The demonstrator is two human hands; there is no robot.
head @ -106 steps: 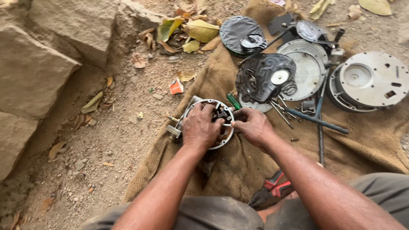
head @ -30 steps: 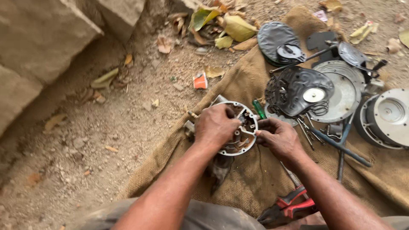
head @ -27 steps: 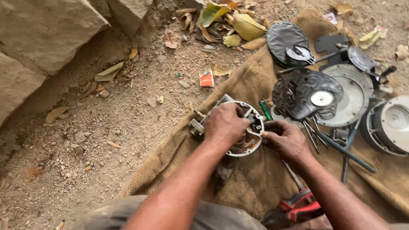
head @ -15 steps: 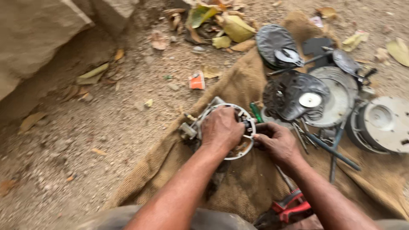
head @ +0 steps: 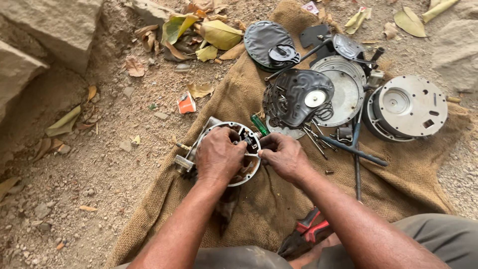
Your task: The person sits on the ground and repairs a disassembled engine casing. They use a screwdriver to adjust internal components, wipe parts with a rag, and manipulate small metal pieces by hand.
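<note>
Head view: a round metal housing (head: 239, 152) is seen lying on a burlap sack (head: 398, 174) spread over dirt ground. The left hand (head: 219, 157) is laid over the housing from above, fingers curled and clamped on its rim. The right hand (head: 284, 157) is held at the housing's right edge, fingertips pinched together on a small part at the rim; what the part is cannot be told. The two hands are close, nearly touching.

Just beyond the housing a green-handled tool (head: 259, 124) is noted. Farther up the sack a black diaphragm (head: 298, 94) is set on a metal plate (head: 343, 87), with a round casing (head: 406, 107) to the right and a dark cover (head: 269, 42) above. Long tools (head: 353, 149) are laid crosswise between them. Red-handled pliers (head: 308, 231) are seen by the person's leg. Dry leaves (head: 209, 32) and stone blocks (head: 45, 30) are recorded on the ground at left.
</note>
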